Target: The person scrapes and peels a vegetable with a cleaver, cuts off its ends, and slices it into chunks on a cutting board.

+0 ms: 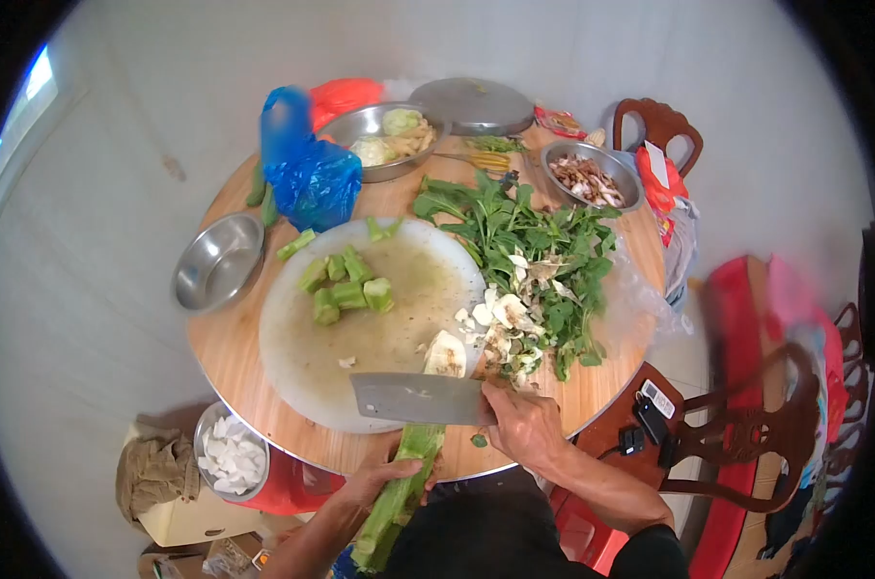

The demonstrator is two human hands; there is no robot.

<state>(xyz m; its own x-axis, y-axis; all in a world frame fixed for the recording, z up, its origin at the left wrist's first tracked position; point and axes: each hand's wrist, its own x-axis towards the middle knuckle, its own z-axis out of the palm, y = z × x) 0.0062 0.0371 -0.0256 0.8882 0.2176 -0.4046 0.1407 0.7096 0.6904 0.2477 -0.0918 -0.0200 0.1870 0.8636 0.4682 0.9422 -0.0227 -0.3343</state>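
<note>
My left hand (387, 475) is wrapped round a thick, ridged green vegetable stem (384, 526), which slants from my lap up over the near edge of the round white cutting board (297, 362). In my right hand (526, 425) is a cleaver (408, 398), gripped by the handle, its wide blade pointing left and lying across the stem. A pale, brown-spotted piece (446, 354) shows just beyond the blade. Several green stem chunks (350, 293) rest on the board's far left. Whitish peelings (508, 314) are heaped at its right edge, beside leafy greens (524, 227).
Left of the board stands a steel bowl (220, 261), with a blue plastic bag (312, 183) behind it. Farther back are a basin of vegetables (384, 172), a round lid (471, 104) and a bowl of sliced pieces (630, 183). A wooden chair (746, 425) stands right.
</note>
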